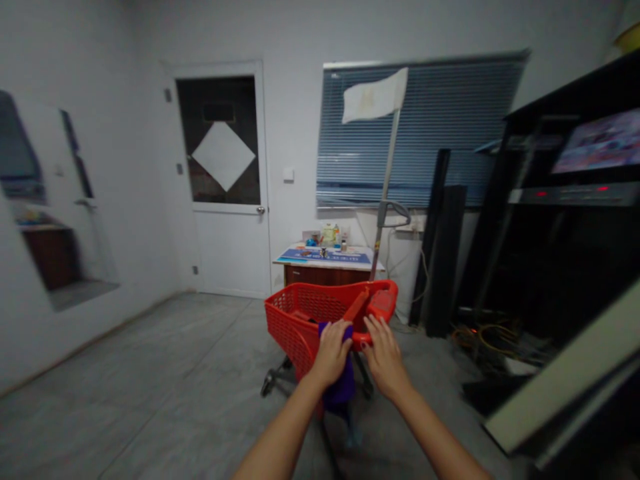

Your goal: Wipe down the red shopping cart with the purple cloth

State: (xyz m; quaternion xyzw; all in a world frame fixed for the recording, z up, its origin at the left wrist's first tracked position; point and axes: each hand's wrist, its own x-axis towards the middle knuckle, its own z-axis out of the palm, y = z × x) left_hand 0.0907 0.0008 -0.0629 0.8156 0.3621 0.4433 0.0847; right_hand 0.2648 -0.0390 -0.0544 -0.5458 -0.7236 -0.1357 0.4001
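While our left hand clenches a bunched purple cloth, our right hand lies just beside it, with its fingers spread over the near rim of a red plastic shopping cart. We cannot tell whether the right hand grips that rim or only rests on it. The cloth pokes out just above the left fingers, lies against the rim and hangs below the hand, in front of the cart's near end.

The cart's mesh basket stretches away from us, and the cart stands on dark casters on a gray floor. A thin metal pole rises from its far corner, with a gray looped fitting partway up and a white flag at the top.

Beyond the cart stands a wooden desk holding a blue printed mat and several bottles by the wall. To its left is a white door with a dark window, where a white diamond-shaped sheet is fixed. To its right, slatted blinds cover a window. Along our right, tall black panels lean near a tangle of yellow cables, and a lit screen glows in a black cabinet.
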